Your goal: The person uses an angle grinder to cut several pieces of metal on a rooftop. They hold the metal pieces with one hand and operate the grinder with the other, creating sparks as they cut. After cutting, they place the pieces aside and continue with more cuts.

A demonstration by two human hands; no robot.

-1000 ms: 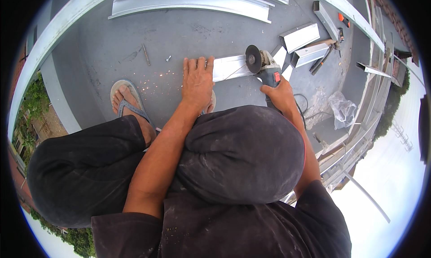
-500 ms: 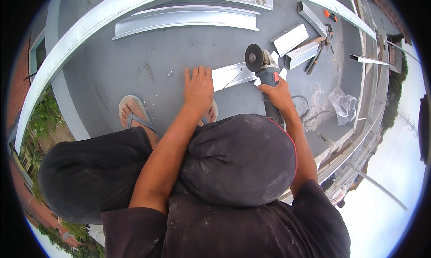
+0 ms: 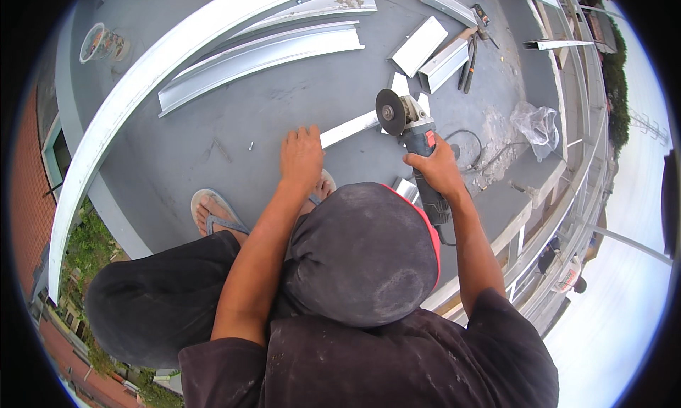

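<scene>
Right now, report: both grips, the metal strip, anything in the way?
Left grip over left end of metal strip. Right grip closed on angle grinder. Disc at strip's right end, contact unclear. Cord loops beside right grip.

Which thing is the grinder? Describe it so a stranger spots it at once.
Start with the grey floor, then find the person's right hand, right of the picture's middle. It holds the grinder, a long dark tool with its head pointing up the picture. Unlike the pale metal pieces beyond it, it carries a round dark disc and a red switch.
</scene>
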